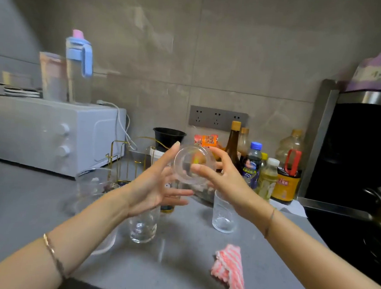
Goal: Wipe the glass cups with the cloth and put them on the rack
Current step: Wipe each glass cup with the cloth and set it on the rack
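Raised glass cup [194, 165] pinched by right grip [225, 180], axis toward camera; left grip [157, 182] spread alongside, nearer rack [121, 157], far left.

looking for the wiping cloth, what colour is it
Pink with white stripes. The cloth shows best in the head view.

The grey worktop [23, 196] in front of me carries a pink-and-white striped cloth [229, 271], crumpled near its front edge. A glass cup [143, 228] stands upright mid-worktop, with a second glass cup [224, 214] to its right. Behind them are the gold wire rack [120, 159], a white oven [50, 134] and a cluster of bottles [266, 176]. The blurred clear vessel [92, 182] on my left may be another glass.
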A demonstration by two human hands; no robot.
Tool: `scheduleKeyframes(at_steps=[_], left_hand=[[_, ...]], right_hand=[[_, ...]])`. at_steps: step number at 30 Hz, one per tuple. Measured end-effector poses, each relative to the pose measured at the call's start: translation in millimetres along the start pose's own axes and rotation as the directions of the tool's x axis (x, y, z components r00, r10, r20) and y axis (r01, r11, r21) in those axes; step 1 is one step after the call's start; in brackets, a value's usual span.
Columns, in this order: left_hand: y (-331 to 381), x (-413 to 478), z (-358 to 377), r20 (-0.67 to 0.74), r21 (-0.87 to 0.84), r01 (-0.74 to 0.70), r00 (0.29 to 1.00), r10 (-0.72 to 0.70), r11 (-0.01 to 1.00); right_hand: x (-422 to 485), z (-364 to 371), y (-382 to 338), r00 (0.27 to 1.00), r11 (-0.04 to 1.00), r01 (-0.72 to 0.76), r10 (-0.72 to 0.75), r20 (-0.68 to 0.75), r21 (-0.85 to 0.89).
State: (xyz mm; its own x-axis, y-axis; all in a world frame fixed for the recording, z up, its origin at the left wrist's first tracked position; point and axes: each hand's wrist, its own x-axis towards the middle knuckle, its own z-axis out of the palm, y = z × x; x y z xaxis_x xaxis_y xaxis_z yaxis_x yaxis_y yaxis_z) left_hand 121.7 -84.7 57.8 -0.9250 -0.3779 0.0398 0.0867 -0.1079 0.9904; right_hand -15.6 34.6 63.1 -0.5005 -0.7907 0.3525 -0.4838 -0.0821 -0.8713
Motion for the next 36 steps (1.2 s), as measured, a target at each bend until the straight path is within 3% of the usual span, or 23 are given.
scheduleKeyframes(at_steps=[2, 4, 7, 11, 15, 18, 21, 24, 26, 28, 31, 36], left_hand=[[10.7, 12.4, -4.9, -0.048, 0.124, -0.052, 0.997, 0.059, 0.991], [23.5, 23.8, -9.6, -0.099, 0.136, -0.107, 0.988, 0.121, 0.985], [45.3, 45.5, -30.3, -0.157, 0.149, -0.121, 0.977, 0.145, 0.981], [68.5, 76.9, -63.8, -0.232, 0.184, 0.011, 0.972, 0.033, 0.983], [84.6, 114.7, -82.6, -0.222, 0.237, 0.135, 0.972, -0.081, 0.962], [92.6, 129.3, -81.2, -0.224, 0.270, 0.157, 0.970, -0.097, 0.950], [94.5, 152.9, -88.3, -0.211, 0.348, 0.140, 0.975, -0.068, 0.927], [86.5, 172.9, -99.7, -0.217, 0.415, 0.028, 0.974, 0.069, 0.909], [70.4, 181.0, -116.5, -0.277, 0.617, -0.066, 0.914, 0.295, 0.784], [51.7, 188.8, -138.8, -0.244, 0.828, -0.044, 0.869, 0.430, 0.560], [32.0, 197.3, -162.9, -0.212, 0.919, 0.037, 0.886, 0.412, 0.393], [22.9, 205.5, -164.1, -0.205, 0.973, 0.124, 0.851, 0.484, 0.196]], right_hand=[[23.0, 3.0, -2.4, 0.997, 0.991, -0.076, 0.075, 0.013, 0.113], [40.8, 3.7, -4.7, 0.990, 0.977, -0.124, 0.111, 0.084, 0.171], [67.2, -3.5, -9.6, 0.963, 0.983, -0.139, 0.105, 0.247, 0.124], [110.8, -23.7, -28.2, 0.970, 0.984, 0.146, -0.121, 0.212, -0.103], [158.7, -20.5, -41.5, 0.922, 0.872, 0.353, -0.261, 0.287, -0.340], [178.3, -19.7, -38.6, 0.914, 0.814, 0.397, -0.307, 0.266, -0.423], [200.2, -24.1, -30.5, 0.915, 0.825, 0.401, -0.342, 0.212, -0.399], [219.2, -31.2, -23.3, 0.934, 0.875, 0.356, -0.330, 0.135, -0.327], [233.1, -33.9, -14.9, 0.960, 0.925, 0.281, -0.268, 0.084, -0.258], [247.0, -36.2, -5.6, 0.973, 0.948, 0.227, -0.213, 0.086, -0.223], [261.6, -36.5, 9.6, 0.975, 0.953, 0.207, -0.182, 0.126, -0.221], [274.0, -16.3, 52.4, 0.986, 0.972, 0.099, -0.066, 0.155, -0.213]])
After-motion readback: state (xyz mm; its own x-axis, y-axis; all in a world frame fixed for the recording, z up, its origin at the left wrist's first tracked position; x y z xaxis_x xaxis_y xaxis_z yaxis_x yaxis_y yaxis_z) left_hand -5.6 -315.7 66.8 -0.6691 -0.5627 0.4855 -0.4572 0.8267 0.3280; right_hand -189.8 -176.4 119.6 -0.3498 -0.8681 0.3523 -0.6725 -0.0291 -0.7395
